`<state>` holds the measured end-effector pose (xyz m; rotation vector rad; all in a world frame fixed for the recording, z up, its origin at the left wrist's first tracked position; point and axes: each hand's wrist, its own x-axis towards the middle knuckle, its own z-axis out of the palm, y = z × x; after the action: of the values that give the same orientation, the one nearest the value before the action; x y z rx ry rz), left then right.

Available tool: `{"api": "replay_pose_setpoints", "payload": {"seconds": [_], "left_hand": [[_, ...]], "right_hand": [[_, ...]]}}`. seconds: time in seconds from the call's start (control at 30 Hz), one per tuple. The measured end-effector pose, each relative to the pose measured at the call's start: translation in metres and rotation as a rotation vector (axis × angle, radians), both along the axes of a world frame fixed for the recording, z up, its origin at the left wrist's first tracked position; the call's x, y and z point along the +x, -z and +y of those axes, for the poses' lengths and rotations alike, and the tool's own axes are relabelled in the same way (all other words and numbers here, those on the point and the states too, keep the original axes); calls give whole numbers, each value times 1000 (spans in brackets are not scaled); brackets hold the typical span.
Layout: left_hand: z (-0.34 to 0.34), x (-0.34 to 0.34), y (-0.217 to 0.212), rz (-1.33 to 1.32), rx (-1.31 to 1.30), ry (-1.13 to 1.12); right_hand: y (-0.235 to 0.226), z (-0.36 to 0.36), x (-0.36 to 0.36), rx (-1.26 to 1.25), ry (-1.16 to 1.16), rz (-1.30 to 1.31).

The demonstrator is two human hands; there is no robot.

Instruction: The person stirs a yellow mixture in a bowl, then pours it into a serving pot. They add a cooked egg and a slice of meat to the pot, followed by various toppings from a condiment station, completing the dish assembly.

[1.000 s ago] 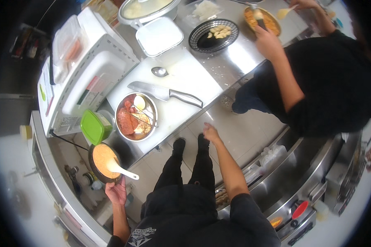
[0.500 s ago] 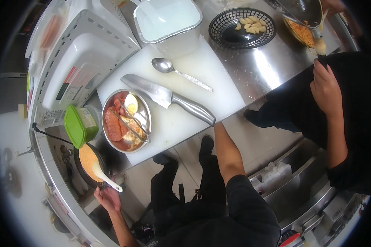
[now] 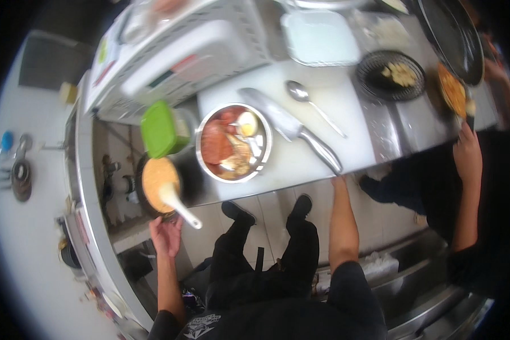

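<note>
At the lower left, my left hand (image 3: 166,235) is palm up with its fingers at the near rim of a black bowl (image 3: 142,195). Orange food (image 3: 157,174) fills that bowl, and a white rice paddle (image 3: 181,208) rests in it, handle toward me. My right hand (image 3: 338,182) is at the counter's front edge, just below the knife handle; its fingers are hidden. A large knife (image 3: 297,129) lies on the white cutting board (image 3: 226,85). Left of it stands a steel bowl (image 3: 267,122) with red meat, a halved boiled egg and blurred metal pieces.
A spoon (image 3: 317,107) lies beyond the knife. A green-lidded container (image 3: 160,130) stands beside the black bowl. Behind are a white crate (image 3: 187,62), a pale tub (image 3: 320,37) and a black basket (image 3: 374,71) of garlic cloves. At right, another person's hand (image 3: 468,156) holds a brush near a pan.
My view has swung, so everything sits farther right in the picture and is blurred. My left hand stays at the bowl. The other person's pan has tilted more upright.
</note>
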<state>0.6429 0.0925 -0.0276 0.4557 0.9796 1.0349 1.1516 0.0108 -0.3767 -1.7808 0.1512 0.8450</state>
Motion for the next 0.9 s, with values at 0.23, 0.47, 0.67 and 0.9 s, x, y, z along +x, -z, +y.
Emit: {"api": "replay_pose_setpoints", "payload": {"seconds": [0.23, 0.47, 0.67, 0.9], "left_hand": [[13, -1, -20, -107, -80, -6], [12, -43, -26, -69, -154, 7], [24, -120, -57, -39, -82, 36], [39, -185, -86, 23, -11, -54]], "right_hand": [[-133, -136, -35, 46, -75, 140], [-278, -183, -83, -130, -376, 234], [-370, -104, -161, 39, -652, 302], [-380, 2, -290, 264, -809, 357]]}}
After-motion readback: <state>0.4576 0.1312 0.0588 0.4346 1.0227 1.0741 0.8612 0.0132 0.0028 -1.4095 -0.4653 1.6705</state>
